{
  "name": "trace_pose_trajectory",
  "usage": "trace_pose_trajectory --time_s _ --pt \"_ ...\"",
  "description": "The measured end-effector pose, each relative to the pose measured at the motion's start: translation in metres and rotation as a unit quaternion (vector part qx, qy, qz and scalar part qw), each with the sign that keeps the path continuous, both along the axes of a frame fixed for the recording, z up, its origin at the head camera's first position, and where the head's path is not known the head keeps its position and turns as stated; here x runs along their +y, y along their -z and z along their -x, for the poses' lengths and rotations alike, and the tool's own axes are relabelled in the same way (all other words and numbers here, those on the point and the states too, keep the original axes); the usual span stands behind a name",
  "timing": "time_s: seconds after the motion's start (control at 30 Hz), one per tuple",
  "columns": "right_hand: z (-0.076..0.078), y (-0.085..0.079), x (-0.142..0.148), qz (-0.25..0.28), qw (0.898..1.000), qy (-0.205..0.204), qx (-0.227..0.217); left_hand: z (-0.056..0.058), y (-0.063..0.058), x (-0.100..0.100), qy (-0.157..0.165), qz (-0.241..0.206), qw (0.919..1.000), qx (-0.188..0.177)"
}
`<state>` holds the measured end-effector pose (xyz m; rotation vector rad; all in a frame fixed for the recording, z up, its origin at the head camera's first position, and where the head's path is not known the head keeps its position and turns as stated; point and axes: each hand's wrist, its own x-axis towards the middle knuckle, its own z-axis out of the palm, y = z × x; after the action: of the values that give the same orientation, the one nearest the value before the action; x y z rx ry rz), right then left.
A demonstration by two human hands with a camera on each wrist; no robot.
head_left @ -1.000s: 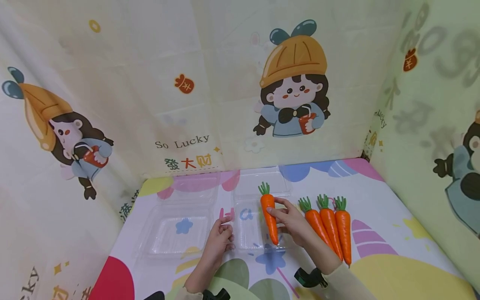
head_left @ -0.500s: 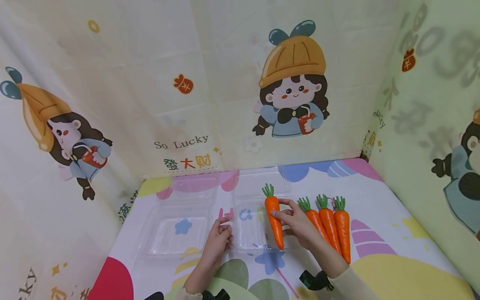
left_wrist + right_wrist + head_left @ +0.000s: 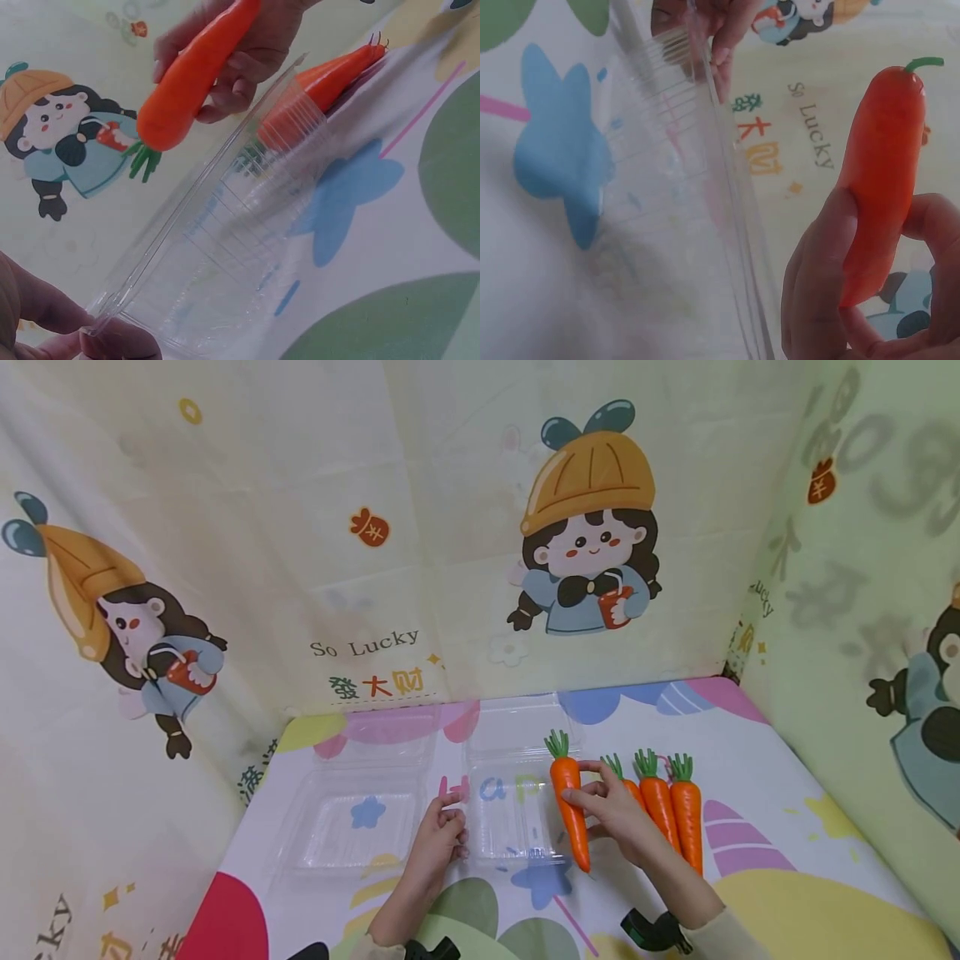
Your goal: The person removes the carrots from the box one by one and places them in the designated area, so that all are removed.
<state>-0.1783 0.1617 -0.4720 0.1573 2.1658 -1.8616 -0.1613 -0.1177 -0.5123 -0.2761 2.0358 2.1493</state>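
My right hand [image 3: 618, 814] holds an orange carrot [image 3: 570, 810] with a green top, tilted, at the right edge of a clear plastic box [image 3: 498, 852] with its lid spread open behind it. In the right wrist view, thumb and fingers grip the carrot [image 3: 881, 157] around its side. My left hand [image 3: 441, 839] is at the box's left side; the left wrist view shows its fingers [image 3: 124, 341] pinching the rim of the box [image 3: 217, 277]. Nothing lies inside this box. Three more carrots [image 3: 686, 818] lie side by side to the right, one partly hidden by my right hand.
Another clear plastic box [image 3: 322, 852], also open, stands to the left on the patterned tablecloth [image 3: 787, 902]. A printed cloth wall [image 3: 450, 568] rises behind the table, with cloth on both sides too. Each wrist wears a black camera mount [image 3: 652, 931].
My right hand has carried the carrot rightward and a little nearer, from over the box to its right edge. The left hand has stayed in place.
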Motion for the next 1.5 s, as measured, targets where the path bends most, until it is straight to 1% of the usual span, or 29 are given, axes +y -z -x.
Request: trace_pose_trajectory --time_s 0.23,0.3,0.47,0.53,0.73,1.0,1.27,1.5 --pt "-0.007 0.001 0.013 -0.021 1.000 0.007 0.007 0.000 -0.003 0.001 0.003 -0.002 1.0000 0.001" --pt "-0.008 0.000 0.017 -0.018 1.000 0.011 0.001 0.000 -0.002 0.001 0.004 -0.003 1.0000 0.001" --pt "-0.009 0.001 0.028 -0.023 1.000 0.013 0.007 0.000 0.000 0.000 0.003 -0.004 1.0000 0.000" --pt "-0.010 0.001 0.033 -0.035 0.999 0.015 0.014 0.001 0.000 0.000 0.003 -0.004 1.0000 0.000" --pt "-0.011 0.004 0.049 -0.059 0.998 0.024 0.011 0.001 -0.001 0.000 0.001 0.000 1.0000 -0.002" --pt "-0.016 0.005 0.069 -0.062 0.998 0.025 0.012 0.000 -0.002 0.000 -0.006 0.005 0.9999 -0.013" --pt "-0.022 0.006 0.088 -0.097 0.995 0.034 0.002 -0.001 -0.003 0.001 -0.004 -0.001 1.0000 -0.009" --pt "-0.023 0.009 0.111 -0.125 0.991 0.047 -0.003 -0.003 -0.003 0.001 0.003 -0.007 1.0000 -0.003"
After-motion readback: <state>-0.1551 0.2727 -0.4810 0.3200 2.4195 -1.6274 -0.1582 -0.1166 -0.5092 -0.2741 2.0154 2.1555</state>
